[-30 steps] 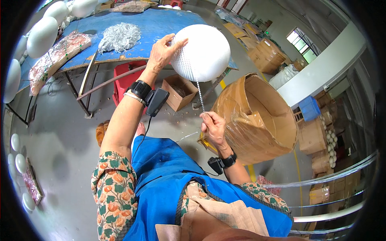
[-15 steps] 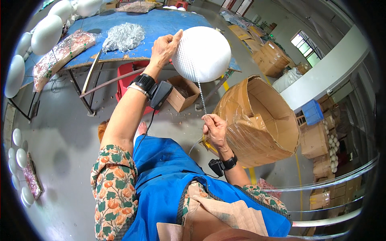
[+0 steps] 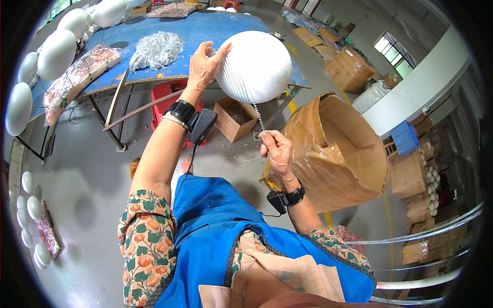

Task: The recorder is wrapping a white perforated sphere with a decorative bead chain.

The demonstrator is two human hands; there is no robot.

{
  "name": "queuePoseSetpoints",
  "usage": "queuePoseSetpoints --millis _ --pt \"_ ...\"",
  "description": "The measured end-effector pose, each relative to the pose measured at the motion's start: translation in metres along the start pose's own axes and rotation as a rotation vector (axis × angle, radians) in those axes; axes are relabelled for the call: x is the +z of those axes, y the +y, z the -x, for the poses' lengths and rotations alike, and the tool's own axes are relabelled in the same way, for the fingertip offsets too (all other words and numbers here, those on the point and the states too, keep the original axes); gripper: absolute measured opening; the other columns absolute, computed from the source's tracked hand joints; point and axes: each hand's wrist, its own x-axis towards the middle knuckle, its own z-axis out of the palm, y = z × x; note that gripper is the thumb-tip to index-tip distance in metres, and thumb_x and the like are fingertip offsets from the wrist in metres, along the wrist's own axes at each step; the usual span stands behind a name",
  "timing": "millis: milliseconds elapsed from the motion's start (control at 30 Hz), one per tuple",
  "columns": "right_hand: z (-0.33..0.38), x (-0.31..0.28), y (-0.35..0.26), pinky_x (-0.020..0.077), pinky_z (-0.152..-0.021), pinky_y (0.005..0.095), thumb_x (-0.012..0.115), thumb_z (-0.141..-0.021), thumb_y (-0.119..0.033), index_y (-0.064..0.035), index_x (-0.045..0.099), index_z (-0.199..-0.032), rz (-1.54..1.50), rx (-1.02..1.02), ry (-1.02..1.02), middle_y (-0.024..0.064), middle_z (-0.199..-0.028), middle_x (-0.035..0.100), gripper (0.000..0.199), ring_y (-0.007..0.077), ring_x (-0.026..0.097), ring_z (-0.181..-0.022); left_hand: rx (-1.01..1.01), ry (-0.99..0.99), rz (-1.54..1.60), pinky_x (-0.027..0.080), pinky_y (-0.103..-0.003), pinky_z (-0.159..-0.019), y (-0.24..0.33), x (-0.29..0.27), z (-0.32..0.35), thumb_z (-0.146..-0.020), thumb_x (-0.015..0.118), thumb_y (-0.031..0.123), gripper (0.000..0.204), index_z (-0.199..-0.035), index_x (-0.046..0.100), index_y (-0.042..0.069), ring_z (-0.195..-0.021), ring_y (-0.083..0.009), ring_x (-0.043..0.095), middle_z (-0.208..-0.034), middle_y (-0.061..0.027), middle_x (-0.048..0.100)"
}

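Note:
A large white foam ball [image 3: 264,66] is up in front of me, near the blue table's edge. Rows of small silvery beads cover its left side. My left hand [image 3: 204,68] grips that beaded side, thumb against the beads and a finger lifted; its other fingers are partly hidden. From the ball's underside a bead strand [image 3: 259,117] runs down taut to my right hand [image 3: 277,150], which pinches it between thumb and fingers. A thin loose tail [image 3: 249,160] hangs beside the right hand. Black devices are strapped to both wrists.
A big open cardboard carton [image 3: 328,154] stands close to my right hand. On the blue table [image 3: 215,31] lies a heap of silvery strands [image 3: 158,50]. White balls on sticks [image 3: 56,54] rise from a wrapped block at left. A small box [image 3: 233,120] sits below.
The ball has shifted slightly left and up in view. My right hand is a little higher, and the strand between it and the ball is shorter. A left finger has lifted.

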Motion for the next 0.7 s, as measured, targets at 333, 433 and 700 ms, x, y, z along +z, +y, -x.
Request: queuePoseSetpoints --millis 333,433,700 --pt "-0.025 0.0 0.011 0.0335 -0.041 0.0188 0.054 -0.087 -0.021 0.0006 0.058 -0.084 -0.027 -0.019 0.006 0.0001 -0.051 0.05 0.022 0.0046 0.042 -0.044 -0.068 -0.147 0.262 0.041 -0.029 -0.081 -0.018 -0.004 0.004 -0.088 0.037 0.047 0.054 -0.106 0.058 0.0 -0.086 -0.0199 0.055 -0.102 -0.0135 0.06" --pt "-0.025 0.001 0.014 0.0339 -0.041 0.0188 0.054 -0.086 -0.021 0.0008 0.058 -0.084 -0.035 0.002 0.009 0.0002 -0.051 0.05 0.022 0.0045 0.042 -0.043 -0.165 -0.195 0.297 0.036 -0.028 -0.09 -0.002 -0.01 0.012 -0.088 0.043 0.039 0.048 -0.113 0.053 -0.001 -0.1 -0.0181 0.051 -0.11 -0.0118 0.056" --pt "-0.027 0.004 0.012 0.0336 -0.041 0.0185 0.055 -0.086 -0.021 0.0007 0.058 -0.084 -0.055 -0.015 0.002 0.0002 -0.05 0.05 0.022 0.0043 0.042 -0.043 -0.061 -0.189 0.339 0.036 -0.025 -0.091 -0.017 -0.003 0.014 -0.084 0.055 0.025 0.04 -0.113 0.052 -0.004 -0.103 -0.0148 0.05 -0.109 -0.009 0.057"
